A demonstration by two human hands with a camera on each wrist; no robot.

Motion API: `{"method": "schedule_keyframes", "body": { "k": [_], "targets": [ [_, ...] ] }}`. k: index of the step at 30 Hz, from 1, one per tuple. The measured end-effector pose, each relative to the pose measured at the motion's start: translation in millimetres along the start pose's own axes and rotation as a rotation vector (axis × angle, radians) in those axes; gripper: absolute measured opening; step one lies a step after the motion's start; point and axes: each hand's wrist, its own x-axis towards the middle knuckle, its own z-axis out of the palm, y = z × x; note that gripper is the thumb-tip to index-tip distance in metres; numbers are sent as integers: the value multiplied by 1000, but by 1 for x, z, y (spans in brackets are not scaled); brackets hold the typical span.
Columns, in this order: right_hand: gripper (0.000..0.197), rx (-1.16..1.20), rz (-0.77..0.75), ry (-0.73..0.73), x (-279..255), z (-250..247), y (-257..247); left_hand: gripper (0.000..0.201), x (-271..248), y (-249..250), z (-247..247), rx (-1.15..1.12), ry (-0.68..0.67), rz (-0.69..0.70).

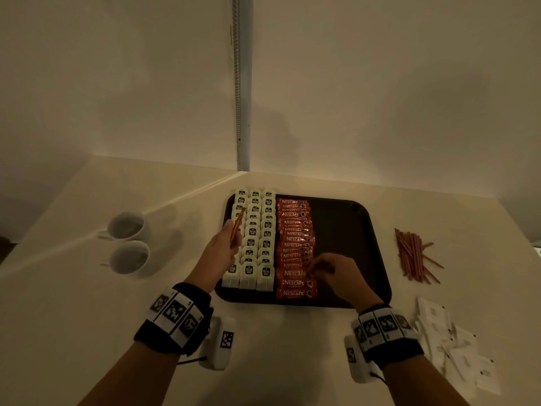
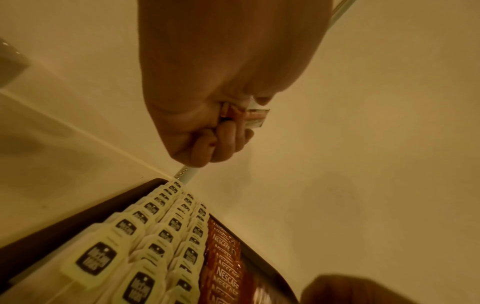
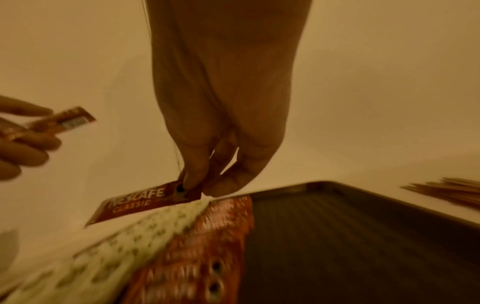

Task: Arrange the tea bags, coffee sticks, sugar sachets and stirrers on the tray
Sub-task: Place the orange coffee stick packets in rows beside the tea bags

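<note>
Laying the coffee stick (image 3: 145, 202) pinched in the right hand (image 1: 336, 276) squarely onto the red column keeps the overlap even (judging by the row). The left hand (image 1: 222, 253) pinches spare sticks (image 1: 236, 230) above three tea-bag columns (image 1: 254, 238) on the tray (image 1: 351, 230). Stirrers (image 1: 414, 254), sachets (image 1: 456, 347) wait off-tray; two cups (image 1: 128, 241).

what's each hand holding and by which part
The right hand pinches one red Nescafe coffee stick by its end. The left hand grips spare red coffee sticks around their lower part, upper ends sticking out.
</note>
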Motion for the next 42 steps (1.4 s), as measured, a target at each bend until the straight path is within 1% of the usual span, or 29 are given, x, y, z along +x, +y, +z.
{"method": "schedule_keyframes", "body": {
  "k": [4, 9, 16, 18, 19, 21, 24, 28, 30, 32, 33, 34, 37, 40, 42],
  "targets": [
    [25, 21, 63, -3, -10, 19, 21, 44, 0, -2, -5, 13, 29, -12],
    [15, 13, 95, -9, -13, 36, 34, 41, -2, -3, -8, 21, 39, -2],
    [14, -30, 96, 76, -9, 41, 39, 36, -2, -6, -11, 84, 63, 31],
    [17, -11, 97, 94, -8, 41, 39, 35, -3, -6, -11, 137, 63, 48],
    [18, -10, 98, 93, -8, 41, 39, 36, -2, -7, -11, 149, 68, 51],
    [14, -37, 105, 68, -7, 41, 39, 36, 1, -8, -12, 130, 78, 26],
    [11, -73, 115, 42, -6, 41, 40, 34, 3, -12, -12, 143, 45, 4],
    [14, -96, 125, 52, -4, 41, 41, 26, -4, -11, -10, 134, -51, 45],
    [12, -106, 124, 69, -5, 39, 40, 14, -6, -9, -9, 213, -107, 81],
    [10, -110, 104, 110, -3, 36, 34, 8, -5, -8, -9, 284, -103, 133],
    [10, -71, 88, 130, -1, 32, 26, 9, -4, -6, -9, 278, -88, 148],
    [11, 15, 64, 146, 0, 27, 14, 10, -3, -4, -9, 259, -72, 160],
    [15, 341, -69, 134, 5, 10, -35, 11, -3, 6, -5, 240, -61, 230],
    [25, 491, -226, 23, 10, 1, -77, 16, -4, 18, 1, 250, -68, 320],
    [23, 528, -284, -18, 13, 0, -92, 17, -6, 26, 6, 232, -64, 370]
  ]
}}
